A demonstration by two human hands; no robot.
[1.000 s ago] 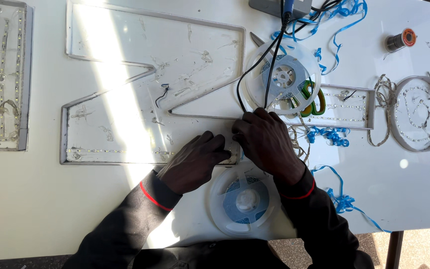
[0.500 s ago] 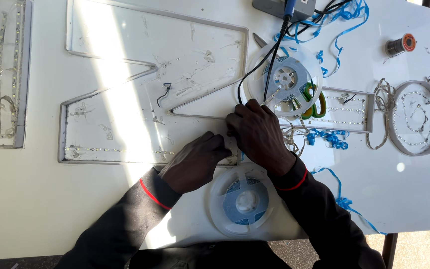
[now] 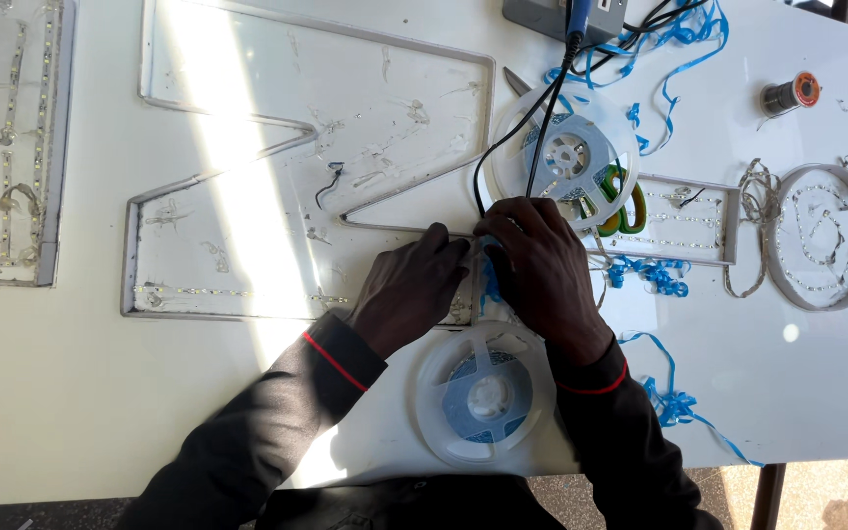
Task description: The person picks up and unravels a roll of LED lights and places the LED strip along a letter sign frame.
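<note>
While both hands press together at the lower right corner of the big white letter-shaped tray (image 3: 247, 147), the left hand (image 3: 409, 290) lies knuckles up with its fingers curled down against the tray's rim, and the right hand (image 3: 542, 270) is cupped over the same spot; something blue shows between them, perhaps a strip's backing, but what either hand actually pinches is hidden, so I cannot tell how tightly they close. A black cable (image 3: 503, 147) runs from the grey box (image 3: 566, 15) at the table's far edge straight under the right fingers, and a tug on it could likely drag the work out of place. Just below the wrists sits a clear reel with a blue hub (image 3: 488, 393), close enough for a sleeve to catch and shove. Beyond the right hand lies a second reel (image 3: 566, 155) with green-handled scissors (image 3: 625, 201) beside it, loose blue ribbon curls (image 3: 655, 275), a ring-shaped tray (image 3: 821, 236) and a small solder spool (image 3: 787, 95). Another tray (image 3: 7, 147) of light strips lies far left on the white table (image 3: 51, 393)
</note>
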